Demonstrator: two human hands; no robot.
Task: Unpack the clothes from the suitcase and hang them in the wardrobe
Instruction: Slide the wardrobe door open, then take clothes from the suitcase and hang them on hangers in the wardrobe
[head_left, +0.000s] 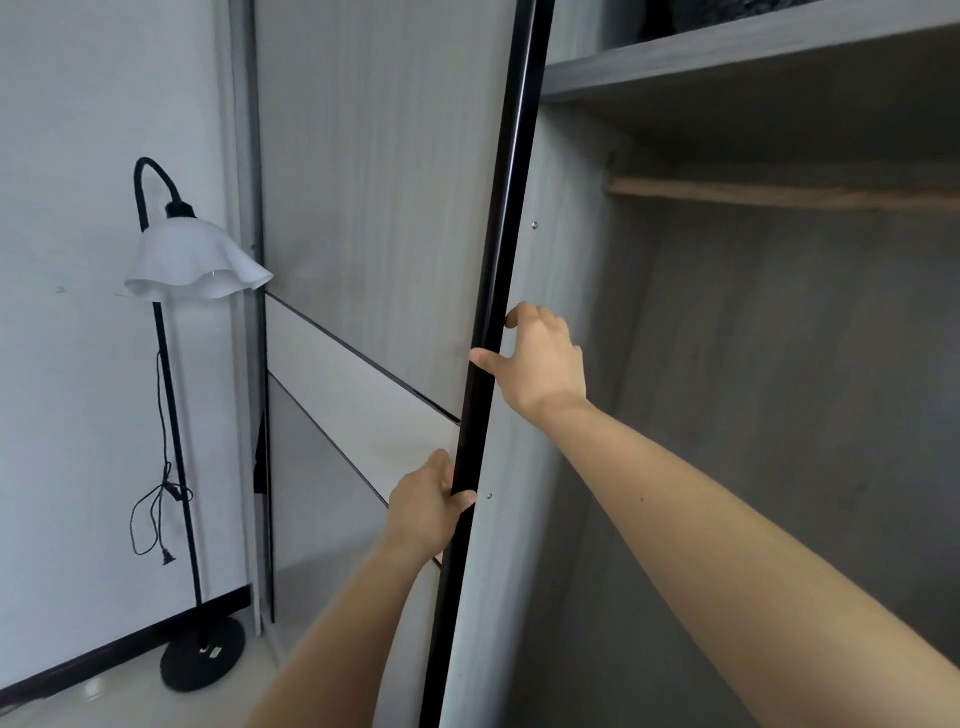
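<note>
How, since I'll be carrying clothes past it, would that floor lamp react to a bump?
Probably wobbles or tips: the floor lamp has a tall thin stem on a small round base. Its white shade hangs off-centre and may be fragile. The loose cord could snag.

A plain white wall (78, 156) fills the 9 o'clock side, lit evenly and softly. Along its foot runs a dark skirting board (104, 652), meeting a pale, glossy floor (104, 706) at 7 o'clock. A black floor lamp (172, 415) stands at 8 o'clock on a round base (202, 657), just beside the grey wood-grain wardrobe (374, 182). Its arched neck carries a white, wavy-edged shade (195, 265), and its black cord (171, 491) hangs loosely bundled.
</note>
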